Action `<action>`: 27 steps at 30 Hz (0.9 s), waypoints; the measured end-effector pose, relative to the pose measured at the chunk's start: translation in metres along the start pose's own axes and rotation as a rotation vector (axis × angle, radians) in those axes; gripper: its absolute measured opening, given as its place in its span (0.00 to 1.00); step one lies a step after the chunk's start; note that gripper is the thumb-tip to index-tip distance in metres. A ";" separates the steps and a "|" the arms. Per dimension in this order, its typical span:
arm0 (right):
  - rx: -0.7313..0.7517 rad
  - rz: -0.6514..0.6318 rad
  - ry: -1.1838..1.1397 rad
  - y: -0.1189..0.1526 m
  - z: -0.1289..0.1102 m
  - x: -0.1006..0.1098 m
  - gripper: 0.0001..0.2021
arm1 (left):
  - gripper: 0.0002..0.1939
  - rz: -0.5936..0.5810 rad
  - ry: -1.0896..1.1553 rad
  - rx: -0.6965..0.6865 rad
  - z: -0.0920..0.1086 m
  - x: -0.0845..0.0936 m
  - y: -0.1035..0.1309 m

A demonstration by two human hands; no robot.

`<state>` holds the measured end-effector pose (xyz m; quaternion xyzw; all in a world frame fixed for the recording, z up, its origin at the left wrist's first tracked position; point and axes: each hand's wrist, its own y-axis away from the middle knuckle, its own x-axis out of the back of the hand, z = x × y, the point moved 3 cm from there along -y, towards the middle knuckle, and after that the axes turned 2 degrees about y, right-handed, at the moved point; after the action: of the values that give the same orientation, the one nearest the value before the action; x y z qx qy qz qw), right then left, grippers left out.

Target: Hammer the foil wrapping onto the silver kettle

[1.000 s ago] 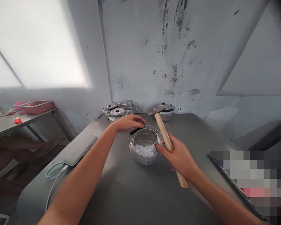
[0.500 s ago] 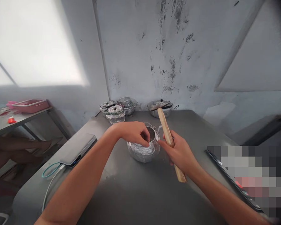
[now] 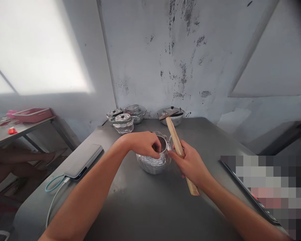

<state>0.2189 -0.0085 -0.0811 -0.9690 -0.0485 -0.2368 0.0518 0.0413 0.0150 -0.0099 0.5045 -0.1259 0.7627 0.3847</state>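
We see a grey tabletop (image 3: 145, 207) filling the lower middle of the frame, its far edge near a pale wall (image 3: 140, 50) with dark, flaking marks at upper centre. Bright light falls across the wall at upper left. At the left edge of the frame, a side table (image 3: 0, 135) carries a pink basket (image 3: 33, 115) and a small orange-red item (image 3: 12, 131), with a person's bare legs (image 3: 22, 159) below. Left of centre, we have a grey slab-shaped device (image 3: 84, 160) with a white cable (image 3: 51, 204); a dark-edged panel (image 3: 240, 184) slants across the lower right, partly pixelated.

Our silvery, crinkled pot (image 3: 153, 165) stands upright at the centre, open at the top; we cannot tell what is inside. At upper centre-left are two lidded pots (image 3: 123, 124) with dark knobs and an open pot (image 3: 137, 115) behind them; farther right sits a wide lidded pot (image 3: 178, 120), partly hidden by the hammer (image 3: 174, 132).

Our left grip (image 3: 146, 144) curls over the silvery pot's rim, though we cannot tell whether it pinches it. Our right grip (image 3: 190, 160) is clenched around the hammer's wooden handle, just beside the pot's right side, head pointing up.
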 end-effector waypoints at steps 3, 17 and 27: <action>-0.022 -0.004 0.001 0.000 -0.001 0.000 0.11 | 0.07 -0.002 0.020 0.045 -0.001 0.004 0.004; -0.002 -0.002 0.014 0.001 -0.003 0.000 0.12 | 0.07 -0.067 0.086 0.080 -0.009 0.009 0.011; -0.010 -0.022 0.013 0.001 -0.002 -0.002 0.11 | 0.06 -0.051 0.055 0.052 -0.007 0.006 0.008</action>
<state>0.2160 -0.0094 -0.0800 -0.9670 -0.0576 -0.2440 0.0448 0.0293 0.0167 -0.0062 0.4960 -0.0826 0.7693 0.3941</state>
